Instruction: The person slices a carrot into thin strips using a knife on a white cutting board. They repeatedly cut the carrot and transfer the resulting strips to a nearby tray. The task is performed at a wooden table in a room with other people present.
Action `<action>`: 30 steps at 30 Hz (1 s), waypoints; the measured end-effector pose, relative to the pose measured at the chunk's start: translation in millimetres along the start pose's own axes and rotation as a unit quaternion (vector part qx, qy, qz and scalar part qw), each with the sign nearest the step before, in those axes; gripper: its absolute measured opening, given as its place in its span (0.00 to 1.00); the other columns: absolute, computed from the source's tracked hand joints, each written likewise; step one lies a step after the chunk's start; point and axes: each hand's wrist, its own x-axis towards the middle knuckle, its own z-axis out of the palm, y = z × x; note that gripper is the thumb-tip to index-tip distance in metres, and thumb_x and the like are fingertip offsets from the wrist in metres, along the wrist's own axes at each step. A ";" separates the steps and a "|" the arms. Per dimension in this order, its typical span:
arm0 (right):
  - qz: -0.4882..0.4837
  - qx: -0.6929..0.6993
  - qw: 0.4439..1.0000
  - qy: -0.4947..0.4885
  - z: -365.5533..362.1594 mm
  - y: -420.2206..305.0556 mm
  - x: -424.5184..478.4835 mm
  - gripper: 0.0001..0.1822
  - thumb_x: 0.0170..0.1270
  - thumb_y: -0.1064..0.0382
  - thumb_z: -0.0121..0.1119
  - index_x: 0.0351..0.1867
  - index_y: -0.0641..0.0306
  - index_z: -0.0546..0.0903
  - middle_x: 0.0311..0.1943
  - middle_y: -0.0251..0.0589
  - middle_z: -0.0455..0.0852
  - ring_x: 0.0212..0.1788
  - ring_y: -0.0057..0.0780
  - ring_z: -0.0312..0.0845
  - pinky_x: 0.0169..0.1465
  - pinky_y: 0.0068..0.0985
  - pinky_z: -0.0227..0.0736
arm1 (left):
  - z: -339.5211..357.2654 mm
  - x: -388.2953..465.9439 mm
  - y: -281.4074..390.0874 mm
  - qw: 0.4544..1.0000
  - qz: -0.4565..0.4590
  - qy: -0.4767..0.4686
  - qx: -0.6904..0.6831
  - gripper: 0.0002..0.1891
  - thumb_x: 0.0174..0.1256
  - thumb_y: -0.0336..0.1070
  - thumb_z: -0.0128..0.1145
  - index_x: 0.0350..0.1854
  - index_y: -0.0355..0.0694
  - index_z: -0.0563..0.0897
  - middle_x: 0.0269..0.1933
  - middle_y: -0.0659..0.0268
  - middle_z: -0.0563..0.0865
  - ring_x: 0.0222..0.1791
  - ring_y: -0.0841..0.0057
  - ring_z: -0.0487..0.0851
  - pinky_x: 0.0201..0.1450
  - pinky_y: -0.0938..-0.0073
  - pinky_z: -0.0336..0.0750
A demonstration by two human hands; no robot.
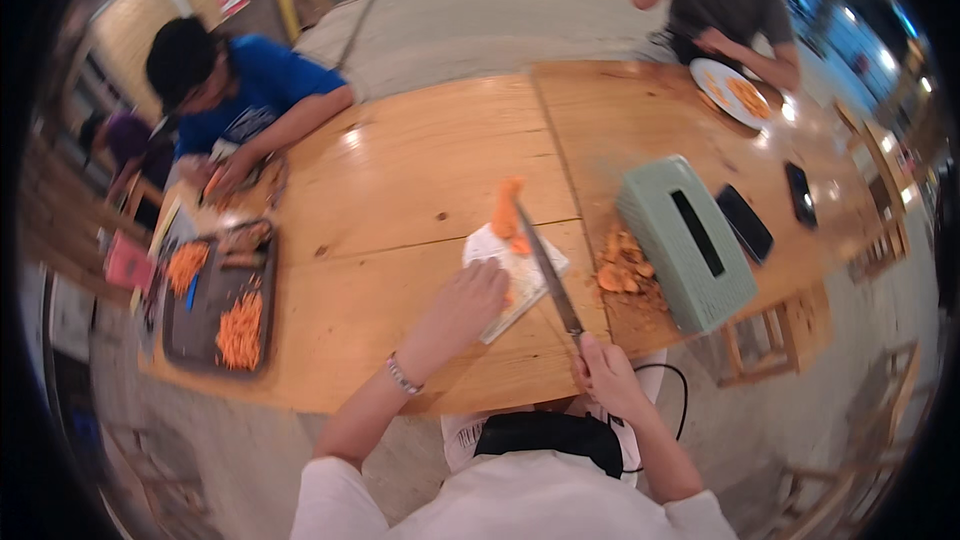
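My right hand (606, 375) is closed round the handle of a long knife (553, 277), whose blade points away from me across a white board or sheet (536, 270). Near the blade's tip an orange carrot piece (507, 204) stands at the far side of the white surface, with a smaller orange piece by its base. My left hand (476, 296) rests over the left part of the white surface, fingers bent; what lies under them is hidden, though a bit of orange shows beside them. Orange slices and peelings (624, 266) lie heaped to the right of the knife.
A green tissue box (686, 247) and two phones (745, 223) (801, 195) lie right. A brown tray (210, 364) with shredded carrot stands left. A person in blue works at the far left; another sits far right by a white plate (705, 94) of orange pieces.
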 end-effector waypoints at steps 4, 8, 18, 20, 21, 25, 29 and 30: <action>0.007 -0.015 1.000 0.002 6.7 -1.8 -6.7 0.29 0.78 0.41 0.39 0.22 0.60 0.69 0.15 0.24 0.63 0.18 0.12 0.57 0.21 0.18 0.52 | 6.9 -13.9 -5.1 1.000 0.010 0.022 -0.005 0.08 0.63 0.32 0.54 0.38 0.36 0.70 0.39 0.57 0.75 0.44 0.62 0.77 0.50 0.64 0.73; 0.016 -0.010 1.000 0.010 4.3 2.7 -9.6 0.30 0.77 0.38 0.39 0.23 0.59 0.69 0.13 0.23 0.62 0.13 0.09 0.54 0.17 0.14 0.46 | 2.5 -21.3 -16.5 0.988 -0.028 0.057 -0.140 0.07 0.62 0.28 0.53 0.38 0.35 0.69 0.39 0.56 0.74 0.45 0.59 0.76 0.52 0.63 0.73; 0.019 -0.020 1.000 0.002 -0.8 4.7 -5.5 0.31 0.76 0.34 0.35 0.26 0.58 0.67 0.14 0.23 0.60 0.12 0.10 0.51 0.15 0.14 0.44 | -82.2 -166.9 -116.2 0.865 -0.409 0.290 -0.031 0.06 0.66 0.23 0.46 0.43 0.33 0.72 0.40 0.52 0.79 0.42 0.57 0.78 0.47 0.62 0.72; 0.027 -0.022 0.999 -0.002 0.3 2.5 -5.4 0.31 0.75 0.33 0.36 0.26 0.58 0.67 0.14 0.23 0.59 0.12 0.10 0.50 0.15 0.14 0.43 | -100.4 -205.1 -143.4 0.830 -0.468 0.299 0.044 0.04 0.70 0.27 0.48 0.43 0.34 0.74 0.42 0.53 0.80 0.44 0.57 0.79 0.49 0.62 0.73; 0.032 -0.023 0.999 -0.004 0.9 0.8 -6.0 0.31 0.75 0.33 0.36 0.26 0.58 0.67 0.14 0.23 0.59 0.12 0.11 0.50 0.15 0.14 0.43 | -108.0 -222.5 -152.6 0.813 -0.501 0.282 0.091 0.05 0.70 0.31 0.52 0.42 0.35 0.75 0.42 0.55 0.80 0.44 0.57 0.79 0.48 0.62 0.73; 0.051 -0.020 0.998 0.011 1.3 -0.8 -5.2 0.31 0.74 0.32 0.38 0.28 0.58 0.67 0.15 0.24 0.61 0.13 0.11 0.51 0.16 0.14 0.43 | -110.6 -264.4 -166.8 0.813 -0.504 0.184 0.227 0.10 0.68 0.40 0.58 0.42 0.39 0.80 0.39 0.61 0.82 0.43 0.62 0.80 0.46 0.62 0.73; 0.056 -0.018 0.998 0.038 3.0 1.4 -5.5 0.30 0.75 0.33 0.39 0.29 0.58 0.68 0.16 0.24 0.62 0.14 0.11 0.52 0.16 0.14 0.43 | -108.0 -274.1 -168.3 0.801 -0.506 0.200 0.250 0.11 0.67 0.42 0.59 0.43 0.41 0.84 0.38 0.64 0.83 0.43 0.66 0.80 0.45 0.63 0.72; 0.057 -0.018 0.997 0.043 4.4 1.0 -4.9 0.29 0.75 0.33 0.39 0.29 0.58 0.68 0.17 0.24 0.62 0.14 0.11 0.52 0.16 0.14 0.43 | -110.0 -273.2 -167.5 0.798 -0.505 0.217 0.249 0.11 0.67 0.42 0.59 0.43 0.41 0.85 0.38 0.64 0.83 0.42 0.66 0.80 0.45 0.63 0.72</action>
